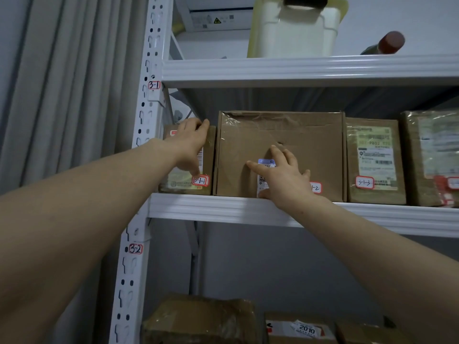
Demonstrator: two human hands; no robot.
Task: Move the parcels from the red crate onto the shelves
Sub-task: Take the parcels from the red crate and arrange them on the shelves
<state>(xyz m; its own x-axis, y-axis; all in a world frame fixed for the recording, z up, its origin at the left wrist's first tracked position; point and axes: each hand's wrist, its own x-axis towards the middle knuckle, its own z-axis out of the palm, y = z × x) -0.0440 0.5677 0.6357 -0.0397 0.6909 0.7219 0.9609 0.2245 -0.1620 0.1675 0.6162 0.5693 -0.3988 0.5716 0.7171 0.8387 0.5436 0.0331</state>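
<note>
The left hand (188, 142) reaches up to the middle shelf (223, 207), its fingers curled over the top edge of a small parcel (210, 157) and its thumb lying down the front beside a red-bordered sticker marked 3-1-1, so the hand is clamped on that parcel. The right hand (283, 180) is spread apart, fingers straight and fanned, pressing flat against the front face of a large parcel (298, 140) and partly covering its white shipping label. The small parcel stands at the left end of the shelf, touching or almost touching the large one. The large parcel carries a sticker ending in 1-2 at its lower right. To its right stands a third parcel (375, 160) tagged 3-1-3, and beside that a fourth parcel (429, 155) wrapped in clear tape, cut off by the frame edge. The white upright post (146, 120) bears handwritten tags 3-1 and 3-2. On the top shelf (298, 70) sit a cream plastic container (295, 28) and a bottle (390, 43) with a red cap, with an air conditioner (216, 18) on the wall behind. Below, on the next level, lie more taped cardboard parcels (201, 319). A grey curtain (62, 95) hangs to the left of the rack.
</note>
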